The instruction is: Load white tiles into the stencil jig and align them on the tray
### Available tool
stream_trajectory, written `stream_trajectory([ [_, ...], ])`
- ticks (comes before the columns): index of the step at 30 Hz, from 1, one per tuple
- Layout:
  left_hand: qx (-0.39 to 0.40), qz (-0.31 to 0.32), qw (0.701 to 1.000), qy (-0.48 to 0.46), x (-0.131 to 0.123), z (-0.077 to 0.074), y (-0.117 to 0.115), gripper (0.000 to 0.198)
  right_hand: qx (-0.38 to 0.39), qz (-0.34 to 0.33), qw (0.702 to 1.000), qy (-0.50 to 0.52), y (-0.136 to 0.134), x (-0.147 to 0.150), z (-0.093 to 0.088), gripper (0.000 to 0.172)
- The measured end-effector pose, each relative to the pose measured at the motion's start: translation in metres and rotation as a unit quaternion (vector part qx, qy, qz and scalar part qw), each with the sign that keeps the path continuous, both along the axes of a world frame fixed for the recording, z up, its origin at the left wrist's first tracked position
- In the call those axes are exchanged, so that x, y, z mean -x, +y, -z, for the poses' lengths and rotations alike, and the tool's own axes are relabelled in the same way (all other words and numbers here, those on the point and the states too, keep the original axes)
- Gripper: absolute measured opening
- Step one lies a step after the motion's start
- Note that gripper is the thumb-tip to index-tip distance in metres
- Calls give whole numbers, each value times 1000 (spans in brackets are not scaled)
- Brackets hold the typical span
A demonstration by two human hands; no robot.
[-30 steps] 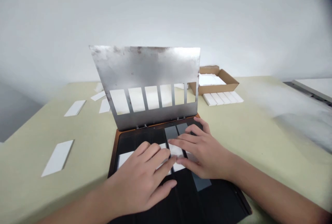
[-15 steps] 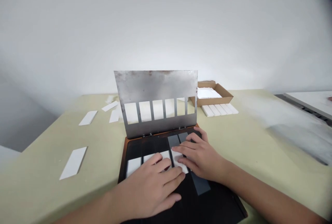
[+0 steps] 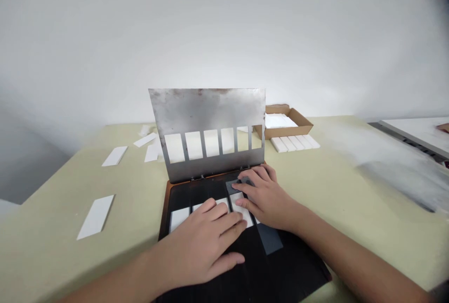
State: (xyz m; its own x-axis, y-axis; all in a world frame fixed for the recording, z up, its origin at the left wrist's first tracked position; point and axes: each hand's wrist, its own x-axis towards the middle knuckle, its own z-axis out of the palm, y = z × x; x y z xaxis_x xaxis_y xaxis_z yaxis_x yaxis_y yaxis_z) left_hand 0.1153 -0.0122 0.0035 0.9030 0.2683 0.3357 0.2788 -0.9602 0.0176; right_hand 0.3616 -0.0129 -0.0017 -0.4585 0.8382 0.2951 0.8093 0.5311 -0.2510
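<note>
Two hands: both down over the black fixture, and neither looks clamped around anything.
Left hand: fingers loosely fanned across the row of white pieces, thumb hanging well out to the side. Can't tell how hard it's pressing, since the hand hides most of what's under it.
Right hand: pretty spread too, thumb at the rightmost well-visible white piece, index finger over the upper dark grey strip.
White row: lies flat across the middle of the fixture; the leftmost one pokes out past the left hand, the rest are partly covered.
Lower grey strip: sticks out toward the wearer, just below the right hand.
Metal plate: hinged at the far edge, standing up, six windows cut in it.
Step in hand: looks like lining up the pieces with the fingertips, if you ask me.
Next move: I'd say it calls for small, light nudges, without bumping the neighbours.
Around the desk: cardboard box behind, lined-up white blanks in front of it, a loose blank off left.
</note>
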Motion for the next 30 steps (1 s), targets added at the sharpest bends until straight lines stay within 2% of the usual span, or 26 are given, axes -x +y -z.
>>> stream_trajectory([
  [5,3,-3,1000,-4,-1,2,-3,47,11,-22,999,36,-2,-2,1,20],
  [12,-3,-4,1000,6,-2,6,-6,48,-34,-30,998,38,-7,-1,9,34],
  [17,-7,-15,1000,1,-2,6,-7,49,-73,-59,995,23,-9,-4,8,14],
  [30,-15,-21,1000,7,-2,4,-8,49,-95,-76,993,-3,-15,-6,9,17],
])
